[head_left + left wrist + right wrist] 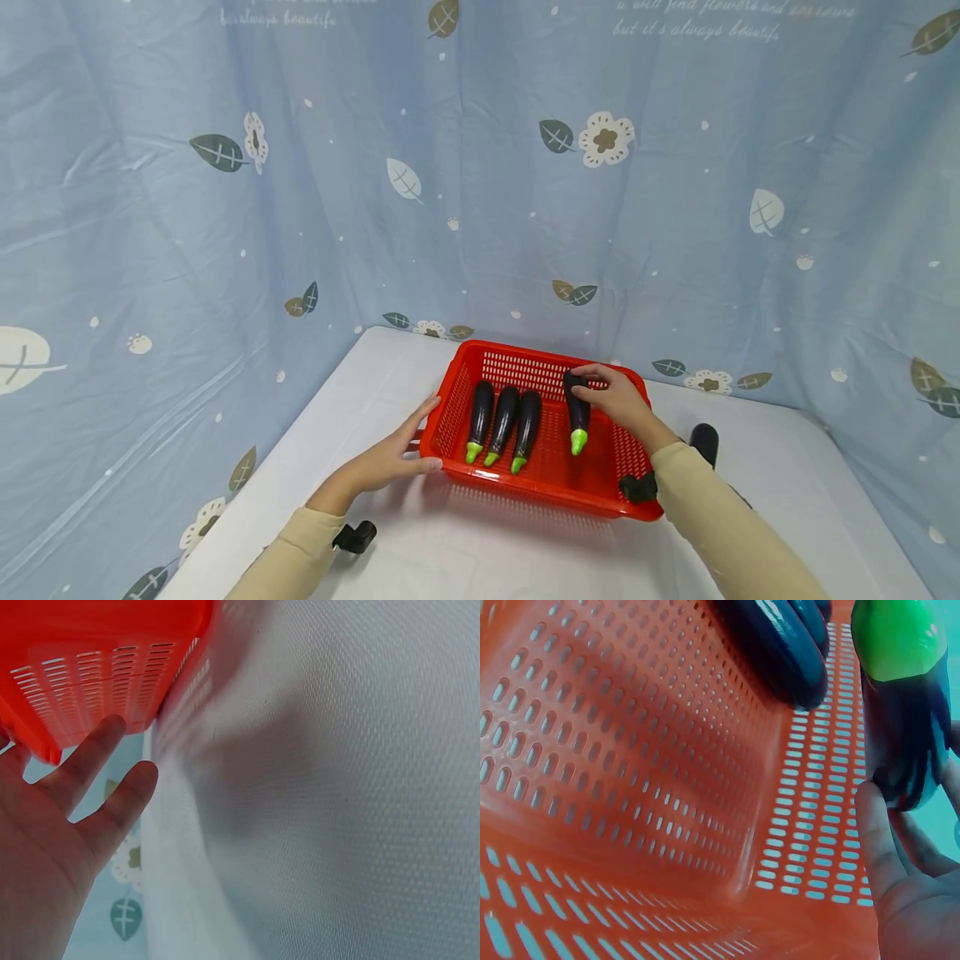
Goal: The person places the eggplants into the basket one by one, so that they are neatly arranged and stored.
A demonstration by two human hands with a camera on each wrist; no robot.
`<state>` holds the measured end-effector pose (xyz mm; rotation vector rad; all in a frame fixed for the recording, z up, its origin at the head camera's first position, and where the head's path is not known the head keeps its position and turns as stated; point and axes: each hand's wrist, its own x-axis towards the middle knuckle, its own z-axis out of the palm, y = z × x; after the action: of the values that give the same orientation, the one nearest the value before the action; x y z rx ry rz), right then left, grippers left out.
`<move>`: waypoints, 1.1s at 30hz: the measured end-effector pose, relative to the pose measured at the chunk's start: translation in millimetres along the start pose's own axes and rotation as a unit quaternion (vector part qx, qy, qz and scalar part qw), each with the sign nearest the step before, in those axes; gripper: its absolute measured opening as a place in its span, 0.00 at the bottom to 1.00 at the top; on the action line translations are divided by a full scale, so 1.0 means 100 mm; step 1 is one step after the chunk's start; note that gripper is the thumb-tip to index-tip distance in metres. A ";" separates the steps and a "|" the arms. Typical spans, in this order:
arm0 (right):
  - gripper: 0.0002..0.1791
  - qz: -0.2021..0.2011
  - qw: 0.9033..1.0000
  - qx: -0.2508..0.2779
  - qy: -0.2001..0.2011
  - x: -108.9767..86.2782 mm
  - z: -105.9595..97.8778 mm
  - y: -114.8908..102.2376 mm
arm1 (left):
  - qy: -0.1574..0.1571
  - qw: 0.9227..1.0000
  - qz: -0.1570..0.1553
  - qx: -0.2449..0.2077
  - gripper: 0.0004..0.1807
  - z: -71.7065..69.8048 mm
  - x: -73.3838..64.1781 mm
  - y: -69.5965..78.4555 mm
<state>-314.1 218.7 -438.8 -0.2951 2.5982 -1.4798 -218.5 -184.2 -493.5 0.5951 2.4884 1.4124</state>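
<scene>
A red plastic basket (pixel 555 490) with slotted walls stands on the white table. Three dark eggplants with green stem ends lie side by side in its left half, the nearest to the middle being this eggplant (pixel 528 425). My right hand (pixel 618 402) grips another eggplant (pixel 578 412) by its dark end, over the right half of the basket, green end toward me. In the right wrist view that eggplant (pixel 906 712) sits between thumb and fingers. Beside the basket's left rim is my left hand (pixel 386 461), fingers extended and spread; in the left wrist view its fingers (pixel 124 799) are straight.
A further dark, rounded object (pixel 704 442) lies on the table to the right of the basket, partly behind the right forearm. Black wrist camera mounts (pixel 356 537) show at both wrists. A blue patterned curtain (pixel 495 192) hangs behind and beside the white table (pixel 450 550).
</scene>
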 end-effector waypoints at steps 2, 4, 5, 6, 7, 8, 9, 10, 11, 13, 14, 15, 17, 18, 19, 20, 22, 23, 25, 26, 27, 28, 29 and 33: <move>0.23 0.002 1.000 -0.005 0.000 0.01 0.02 0.00 | 0.000 1.000 -0.001 0.000 0.56 0.00 0.00 0.00; 0.22 0.004 1.000 -0.009 -0.002 0.03 0.04 0.00 | 0.001 1.000 -0.003 0.000 0.55 -0.01 0.00 0.00; 0.22 0.005 1.000 -0.011 -0.003 0.03 0.05 0.01 | 0.001 1.000 -0.001 -0.001 0.55 -0.01 0.01 0.00; 0.22 0.008 1.000 -0.013 -0.004 0.04 0.06 0.01 | 0.001 1.000 0.000 -0.001 0.55 -0.01 0.01 0.00; 0.22 0.011 1.000 -0.015 -0.005 0.05 0.08 0.01 | 0.001 1.000 0.000 -0.001 0.55 -0.01 0.01 0.00; 0.22 0.013 1.000 -0.016 -0.006 0.06 0.09 0.02 | 0.000 1.000 0.002 0.000 0.55 0.00 0.01 0.00; 0.22 0.015 1.000 -0.017 -0.008 0.06 0.10 0.02 | 0.000 1.000 0.003 0.001 0.55 0.00 0.00 -0.01; 0.22 0.017 1.000 -0.019 -0.008 0.07 0.12 0.02 | 0.001 1.000 0.004 0.002 0.55 0.00 0.00 -0.01; 0.22 0.019 1.000 -0.021 -0.009 0.07 0.13 0.03 | 0.001 1.000 0.006 0.003 0.55 0.00 0.00 -0.01; 0.21 0.023 0.999 -0.021 -0.012 0.08 0.16 0.03 | 0.001 1.000 0.004 0.003 0.55 0.00 -0.01 0.00; 0.21 0.023 0.999 -0.023 -0.014 0.09 0.17 0.04 | 0.000 1.000 0.005 0.003 0.55 0.00 -0.01 0.00; 0.21 0.024 0.999 -0.025 -0.015 0.09 0.19 0.04 | 0.001 1.000 0.004 0.003 0.55 0.00 -0.01 0.00; 0.21 0.028 0.999 -0.024 -0.017 0.11 0.21 0.06 | 0.000 1.000 0.004 0.001 0.56 0.00 -0.01 0.01; 0.20 0.030 0.999 -0.022 -0.016 0.12 0.23 0.06 | 0.000 1.000 0.005 0.002 0.56 0.00 -0.01 0.01; 0.20 0.033 0.999 -0.022 -0.016 0.12 0.24 0.07 | 0.000 1.000 0.004 0.002 0.56 0.00 -0.01 0.01; 0.20 0.034 0.999 -0.022 -0.018 0.13 0.25 0.07 | 0.000 1.000 0.004 0.002 0.56 0.00 -0.01 0.01; 0.19 0.040 0.999 -0.022 -0.020 0.14 0.28 0.08 | 0.000 1.000 0.005 0.002 0.56 0.00 -0.01 0.02; 0.19 0.043 0.999 -0.026 -0.021 0.14 0.29 0.07 | 0.001 1.000 0.005 0.003 0.55 0.00 -0.01 0.02; 0.20 0.047 0.998 -0.035 -0.027 0.15 0.31 0.07 | 0.001 1.000 0.006 0.003 0.55 -0.01 -0.01 0.02; 0.20 0.049 0.998 -0.039 -0.028 0.15 0.32 0.07 | 0.001 1.000 0.008 0.002 0.55 -0.01 -0.01 0.02; 0.20 0.052 0.997 -0.042 -0.028 0.14 0.33 0.07 | 0.001 1.000 0.010 0.002 0.55 -0.01 0.00 0.02; 0.20 0.054 0.997 -0.044 -0.030 0.15 0.34 0.07 | 0.001 1.000 0.011 0.002 0.55 -0.01 0.00 0.02; 0.20 0.050 0.997 -0.047 -0.034 0.15 0.35 0.07 | 0.001 1.000 0.013 0.001 0.55 -0.01 0.00 0.02; 0.20 0.041 0.997 -0.039 -0.047 0.17 0.40 0.09 | 0.002 1.000 0.013 -0.002 0.55 -0.01 0.00 0.01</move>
<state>-323.3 185.7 -466.9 -0.2567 2.5646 -1.3069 -218.9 -184.5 -492.6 0.6272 2.4886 1.4289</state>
